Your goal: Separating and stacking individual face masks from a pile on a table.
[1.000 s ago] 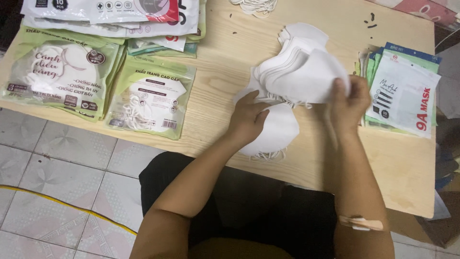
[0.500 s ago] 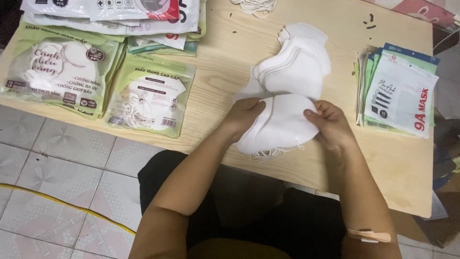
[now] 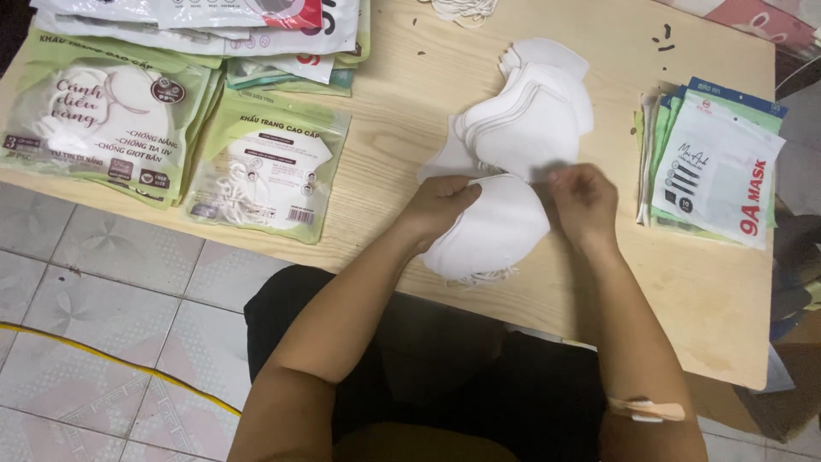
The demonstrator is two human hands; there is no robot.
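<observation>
Masks in hand: a small stack of white masks (image 3: pixel 492 231) lies at the near edge of the bench (image 3: pixel 410 94), pinched from both sides.
Left hand: the left hand (image 3: pixel 440 205) grips the stack's left upper edge, fingers curled closed on it.
Right hand: the right hand (image 3: pixel 584 198) is narrowed to a pinch at the stack's right upper corner; whether it also touches the pile behind, I cannot tell.
Handling: the masks look light, soft and floppy, likely to slide apart if held loosely; the folded edges seem the firmest hold, while the thin ear loops hanging below would likely snag.
Loose pile: one fanned pile of white masks (image 3: pixel 530 115) sits just beyond the hands; the number of masks in it cannot be counted.
Green packs: two flat green mask packs (image 3: pixel 265 167) lie side by side to the left, well apart from the hands.
Further packs: a heap of packets (image 3: pixel 197 21) lies at the far left; its count is unclear.
Pouches: one stack of empty printed pouches (image 3: pixel 714 162) rests near the right hand.
</observation>
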